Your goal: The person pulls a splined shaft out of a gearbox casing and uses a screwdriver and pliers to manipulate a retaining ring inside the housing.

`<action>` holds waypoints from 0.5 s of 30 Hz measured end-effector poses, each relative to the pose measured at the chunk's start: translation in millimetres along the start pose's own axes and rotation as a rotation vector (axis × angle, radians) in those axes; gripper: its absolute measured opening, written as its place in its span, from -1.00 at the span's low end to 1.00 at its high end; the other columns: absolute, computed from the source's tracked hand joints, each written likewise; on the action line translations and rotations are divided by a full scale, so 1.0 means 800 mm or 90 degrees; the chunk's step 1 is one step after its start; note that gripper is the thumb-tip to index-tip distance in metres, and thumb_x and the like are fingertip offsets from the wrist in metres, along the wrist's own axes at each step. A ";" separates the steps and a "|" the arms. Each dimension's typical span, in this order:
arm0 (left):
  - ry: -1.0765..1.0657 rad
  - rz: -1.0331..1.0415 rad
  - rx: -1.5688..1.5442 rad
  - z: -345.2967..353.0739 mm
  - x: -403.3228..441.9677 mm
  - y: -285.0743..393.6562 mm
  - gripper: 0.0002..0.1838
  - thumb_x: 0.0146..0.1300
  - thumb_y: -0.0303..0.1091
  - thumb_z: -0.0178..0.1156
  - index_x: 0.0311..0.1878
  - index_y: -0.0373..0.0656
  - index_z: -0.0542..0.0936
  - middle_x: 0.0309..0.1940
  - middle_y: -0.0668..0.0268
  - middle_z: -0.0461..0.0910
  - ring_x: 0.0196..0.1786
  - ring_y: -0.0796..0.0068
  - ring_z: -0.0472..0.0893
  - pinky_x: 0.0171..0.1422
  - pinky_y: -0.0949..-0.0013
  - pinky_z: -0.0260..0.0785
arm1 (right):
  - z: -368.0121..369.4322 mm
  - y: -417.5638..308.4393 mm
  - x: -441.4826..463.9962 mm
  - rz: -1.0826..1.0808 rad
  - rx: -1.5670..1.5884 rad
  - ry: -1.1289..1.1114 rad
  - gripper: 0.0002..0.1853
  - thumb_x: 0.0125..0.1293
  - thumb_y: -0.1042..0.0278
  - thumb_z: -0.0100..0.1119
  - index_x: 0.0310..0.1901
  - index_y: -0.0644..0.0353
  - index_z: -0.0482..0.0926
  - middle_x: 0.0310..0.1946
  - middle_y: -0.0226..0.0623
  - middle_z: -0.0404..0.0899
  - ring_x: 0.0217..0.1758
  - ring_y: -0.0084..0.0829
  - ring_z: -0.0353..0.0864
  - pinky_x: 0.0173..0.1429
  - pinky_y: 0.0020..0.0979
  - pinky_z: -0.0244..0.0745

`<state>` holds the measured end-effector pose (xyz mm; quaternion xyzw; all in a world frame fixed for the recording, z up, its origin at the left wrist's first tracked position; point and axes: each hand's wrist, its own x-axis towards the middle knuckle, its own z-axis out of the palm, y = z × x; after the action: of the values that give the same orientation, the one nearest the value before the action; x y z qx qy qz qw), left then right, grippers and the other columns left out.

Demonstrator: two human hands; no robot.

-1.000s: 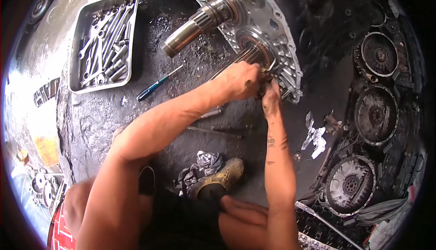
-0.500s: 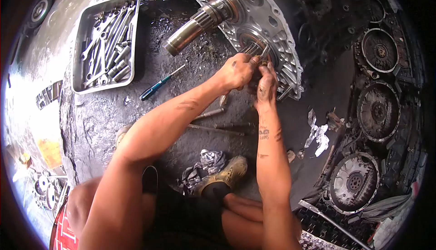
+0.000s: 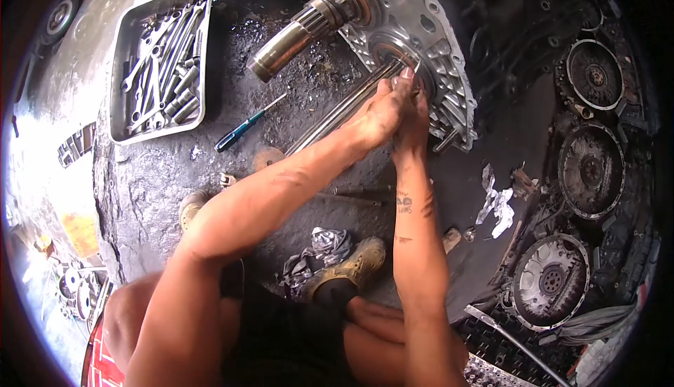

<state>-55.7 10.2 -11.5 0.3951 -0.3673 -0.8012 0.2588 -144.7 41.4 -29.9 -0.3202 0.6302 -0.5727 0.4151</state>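
A silver gear housing stands upright at the top, with a thick splined shaft sticking out of its upper bearing. From the lower bearing a long bright metal rod slants down to the left. My left hand is closed beside this rod, its fingertips pinched together at the bearing. My right hand is closed against it, partly covered by the left. A thin shiny piece shows at the fingertips; what the fingers hold is hidden.
A metal tray of wrenches and sockets sits at the left, with a blue-handled screwdriver nearby. Crumpled foil and a rag lie on the oily floor. Round flywheel-like housings line the right side.
The long rod now shows across the floor, left of my hands, where bare floor was visible before. My left hand has turned and its fingertips have risen slightly. Both hands stay together at the lower bearing.
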 end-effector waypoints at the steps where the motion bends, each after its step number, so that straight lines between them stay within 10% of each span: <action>1: -0.037 0.012 -0.031 -0.006 0.008 -0.006 -0.22 0.42 0.24 -0.30 0.35 -0.34 0.22 0.29 -0.06 0.32 0.36 0.13 0.29 0.41 0.24 0.09 | 0.000 -0.001 0.000 0.001 0.001 -0.001 -0.60 0.39 0.08 0.08 0.07 0.23 0.47 -0.11 -0.26 0.54 -0.13 -0.44 0.55 -0.07 -0.41 0.45; 11: -0.040 -0.021 0.047 -0.024 0.015 0.006 -0.39 0.44 0.10 -0.21 0.04 -0.34 0.51 -0.10 -0.08 0.58 0.03 0.21 0.56 0.07 0.24 0.40 | 0.003 -0.024 -0.003 0.110 -0.023 0.019 -0.52 0.38 -0.02 0.07 0.07 0.26 0.49 -0.13 -0.30 0.56 -0.15 -0.47 0.53 -0.10 -0.45 0.44; 13: -0.073 -0.056 0.013 -0.024 0.014 0.006 -0.50 0.50 0.05 -0.22 0.05 -0.21 0.48 -0.39 0.34 0.46 -0.34 0.55 0.43 -0.32 0.39 0.35 | 0.000 -0.027 -0.002 0.120 0.005 0.022 -0.55 0.43 0.05 0.01 0.08 0.31 0.46 -0.09 -0.26 0.56 -0.12 -0.46 0.53 -0.04 -0.47 0.41; 15: -0.033 -0.045 -0.015 -0.016 0.016 -0.001 -0.48 0.49 0.08 -0.23 0.10 -0.20 0.44 -0.29 0.29 0.48 -0.23 0.48 0.45 -0.18 0.35 0.37 | 0.002 -0.015 -0.003 0.079 0.011 0.040 -0.57 0.43 0.06 0.01 0.05 0.30 0.49 -0.12 -0.28 0.57 -0.15 -0.47 0.54 -0.06 -0.47 0.41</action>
<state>-51.9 -3.2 -23.3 0.3835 -0.3505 -0.8242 0.2254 -142.9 40.7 -17.4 -0.2585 0.6568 -0.5609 0.4327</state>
